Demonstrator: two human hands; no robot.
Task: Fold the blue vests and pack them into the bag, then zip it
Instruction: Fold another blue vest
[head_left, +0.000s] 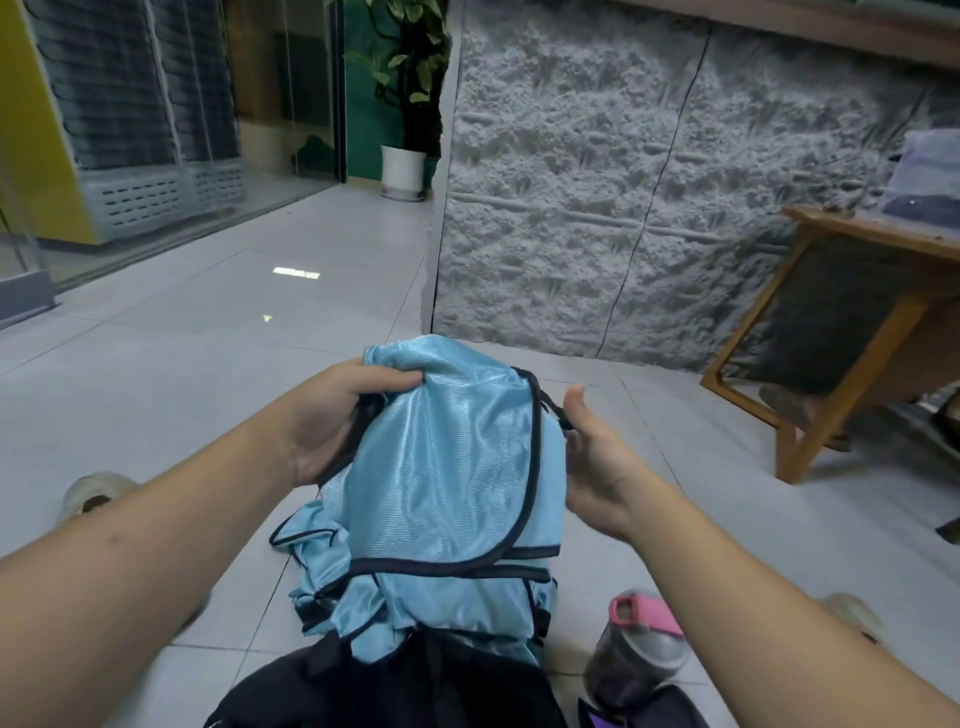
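Observation:
A shiny light-blue vest (447, 467) with dark trim is held up in front of me over the floor. My left hand (332, 415) grips its upper left edge, thumb on top of the fabric. My right hand (597, 457) is at the vest's right edge with thumb up and palm toward the cloth; its fingers are hidden behind the fabric. More blue vest fabric (332, 587) lies bunched below, draped onto a black bag (395, 686) at the bottom of the view. Whether the bag is open is hidden by the vests.
A bottle with a pink lid (639, 644) lies on the tiled floor by my right forearm. A wooden table (857, 332) stands at the right before a grey textured wall. A potted plant (402, 166) and glass doors are far left.

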